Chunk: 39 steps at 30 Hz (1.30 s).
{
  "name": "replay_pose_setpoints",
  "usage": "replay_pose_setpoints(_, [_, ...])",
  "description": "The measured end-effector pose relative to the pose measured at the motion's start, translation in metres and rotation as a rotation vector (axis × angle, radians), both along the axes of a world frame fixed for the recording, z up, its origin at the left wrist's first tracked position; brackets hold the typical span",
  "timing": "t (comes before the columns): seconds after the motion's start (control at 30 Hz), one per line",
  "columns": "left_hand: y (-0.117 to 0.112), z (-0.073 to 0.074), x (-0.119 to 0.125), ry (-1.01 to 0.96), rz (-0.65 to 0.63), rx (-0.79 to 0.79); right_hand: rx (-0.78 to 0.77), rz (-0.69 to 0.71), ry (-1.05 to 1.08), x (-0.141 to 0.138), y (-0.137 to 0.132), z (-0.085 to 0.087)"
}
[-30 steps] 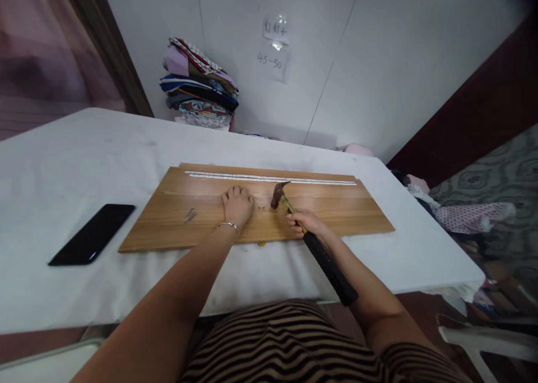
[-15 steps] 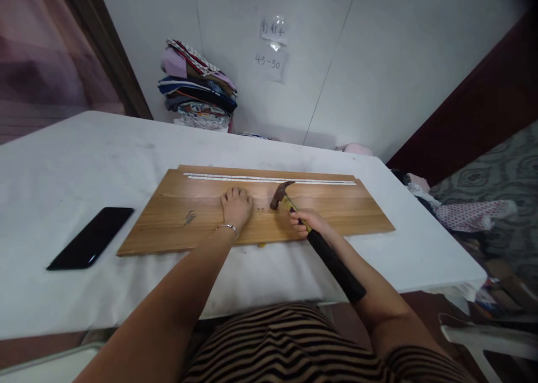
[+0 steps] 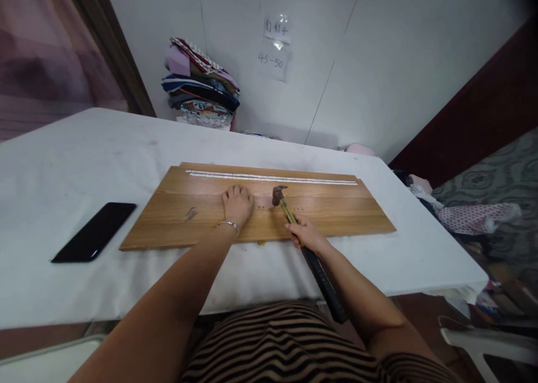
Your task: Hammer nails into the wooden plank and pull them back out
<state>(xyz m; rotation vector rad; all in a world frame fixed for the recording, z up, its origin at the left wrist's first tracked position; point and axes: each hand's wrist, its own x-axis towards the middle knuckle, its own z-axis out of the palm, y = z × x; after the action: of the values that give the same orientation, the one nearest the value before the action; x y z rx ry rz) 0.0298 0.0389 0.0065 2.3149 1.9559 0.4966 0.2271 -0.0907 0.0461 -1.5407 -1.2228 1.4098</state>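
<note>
A long wooden board lies across the white table. My left hand rests flat on the board's middle, fingers spread, a thin bracelet at the wrist. My right hand grips a claw hammer by its yellow and black handle. The hammer's head sits down on the board just right of my left hand, beside a short row of small dark nail marks. A few loose nails lie on the board to the left. A thin white strip runs along the board's far edge.
A black phone lies on the table left of the board. Folded cloth is stacked against the wall behind the table. More fabric lies on the floor to the right, and a white chair part shows at lower right.
The hammer's head has come down from a raised tilt onto the board. My right hand has dropped slightly. My left hand has stayed in place.
</note>
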Motion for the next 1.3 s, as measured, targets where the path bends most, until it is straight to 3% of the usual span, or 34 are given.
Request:
replay_pose_setpoints(0.87, [-0.0033,0.0056,0.0004,-0.012,0.006,-0.011,-0.051,-0.006,0.072,-0.0088,0.0009,0.0043])
replay_pose_setpoints(1.3, [-0.0025,0.0045,0.0006,0.001,0.010,-0.012,-0.041,-0.033,0.106,-0.0059,0.0026,-0.0019])
